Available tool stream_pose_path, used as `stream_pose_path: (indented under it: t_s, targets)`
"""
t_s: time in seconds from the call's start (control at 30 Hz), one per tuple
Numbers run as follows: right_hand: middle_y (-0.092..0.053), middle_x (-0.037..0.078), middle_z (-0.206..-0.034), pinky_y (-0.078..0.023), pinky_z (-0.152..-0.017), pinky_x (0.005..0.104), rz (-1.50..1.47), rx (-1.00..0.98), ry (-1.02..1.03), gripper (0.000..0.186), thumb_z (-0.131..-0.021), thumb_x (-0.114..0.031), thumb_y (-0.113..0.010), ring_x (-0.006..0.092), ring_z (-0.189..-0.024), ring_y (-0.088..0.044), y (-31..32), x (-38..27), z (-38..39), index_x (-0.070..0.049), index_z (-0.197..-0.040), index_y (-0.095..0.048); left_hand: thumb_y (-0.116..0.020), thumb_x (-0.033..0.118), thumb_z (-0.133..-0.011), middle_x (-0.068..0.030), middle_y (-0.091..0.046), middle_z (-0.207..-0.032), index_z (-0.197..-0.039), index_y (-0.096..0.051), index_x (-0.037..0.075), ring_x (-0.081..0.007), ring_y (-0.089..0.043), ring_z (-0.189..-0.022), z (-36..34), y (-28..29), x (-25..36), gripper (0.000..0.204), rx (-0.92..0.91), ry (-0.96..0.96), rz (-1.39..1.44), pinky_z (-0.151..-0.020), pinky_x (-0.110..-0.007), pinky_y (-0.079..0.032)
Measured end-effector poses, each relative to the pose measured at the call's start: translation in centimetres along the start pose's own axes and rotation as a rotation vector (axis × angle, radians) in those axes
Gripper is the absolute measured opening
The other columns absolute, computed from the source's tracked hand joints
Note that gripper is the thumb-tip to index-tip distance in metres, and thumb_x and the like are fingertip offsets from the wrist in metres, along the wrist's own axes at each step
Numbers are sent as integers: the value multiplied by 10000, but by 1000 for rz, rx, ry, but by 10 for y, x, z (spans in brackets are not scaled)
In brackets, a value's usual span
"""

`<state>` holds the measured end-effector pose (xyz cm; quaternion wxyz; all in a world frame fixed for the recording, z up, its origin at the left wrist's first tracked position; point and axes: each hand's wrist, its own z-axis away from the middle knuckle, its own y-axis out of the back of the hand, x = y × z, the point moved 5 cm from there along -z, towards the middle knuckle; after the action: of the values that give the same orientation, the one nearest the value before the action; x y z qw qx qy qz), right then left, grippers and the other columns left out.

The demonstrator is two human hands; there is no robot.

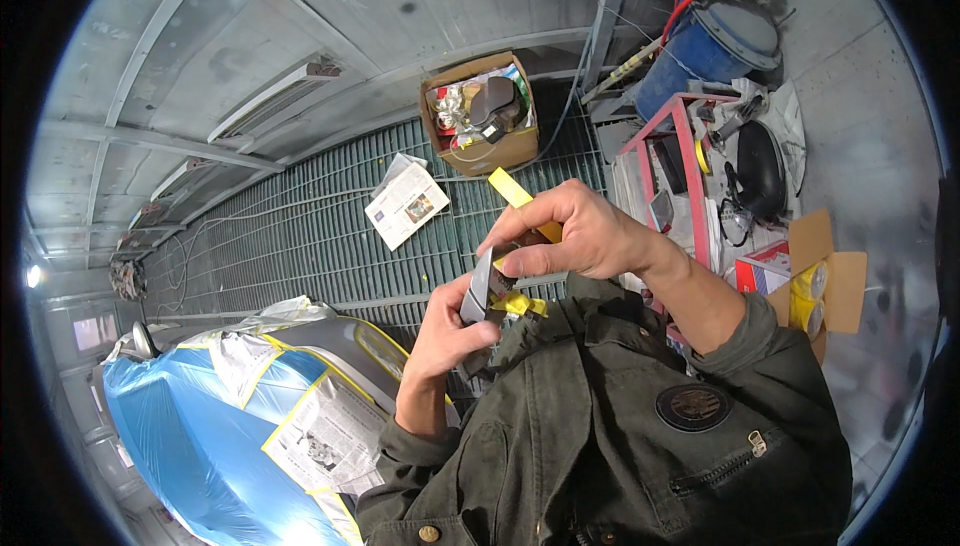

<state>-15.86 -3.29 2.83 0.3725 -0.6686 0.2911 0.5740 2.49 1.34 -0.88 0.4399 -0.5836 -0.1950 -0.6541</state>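
My left hand (452, 331) is closed round a small grey and dark part (483, 286), held in front of my chest. My right hand (572, 238) grips the part's upper end, thumb pressed on it and fingers curled over it. A strip of yellow tape (513, 190) sticks up behind my right fingers. Crumpled yellow tape (515, 302) hangs at the lower side of the part, above my dark green jacket.
A car (180, 416) masked with blue film and newspaper stands left. Beyond my hands, newspaper (405, 206) and a filled cardboard box (480, 156) lie on floor grating (300, 236). At right are a blue tank (670, 66), red rack (690, 176) and box of yellow tape rolls (840, 296).
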Motion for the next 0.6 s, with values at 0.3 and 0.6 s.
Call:
stream_pose_path:
  t_s: [0.3,0.6]
  targets:
    - [-722,74,-1010,-491,-751,261,81,23,-57,295,-877,-177,-785,103,-858,-622,-4,5,-1,14,-1095,-728,-633,199,-846,-71,-585,-629,-922,-650,-49,-99,-527,-598,-3,-7,19,259,305,-6,-412,-580,-290,-451]
    - [-712,61,-859,-433,-582,248,277,195,117,229,-836,-127,-795,107,-644,-568,-11,-5,4,0,-1018,-743,-579,200,-826,-88,-589,-637,-906,-644,-59,-120,-527,-589,-7,-11,22,278,337,0,-377,-579,-298,-451]
